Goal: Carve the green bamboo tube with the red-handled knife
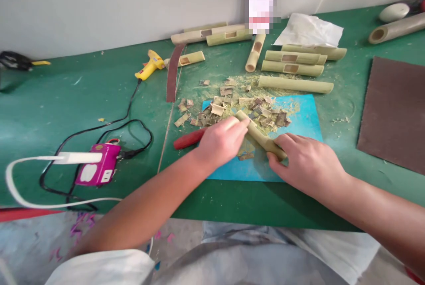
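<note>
My right hand is closed round the near end of a pale green bamboo tube, which lies slantwise over a blue sheet. My left hand is closed on a red-handled tool, its handle sticking out to the left. The tool's working end is hidden by the hand and the bamboo, so its kind does not show. The fingers of that hand rest against the tube's far part. Bamboo chips and fine shavings are heaped just beyond both hands.
Several cut bamboo tubes lie at the back, some with square openings. A yellow glue gun, a purple power socket and cables are at left. Brown sandpaper sheet lies right; a brown strip lies behind the left hand.
</note>
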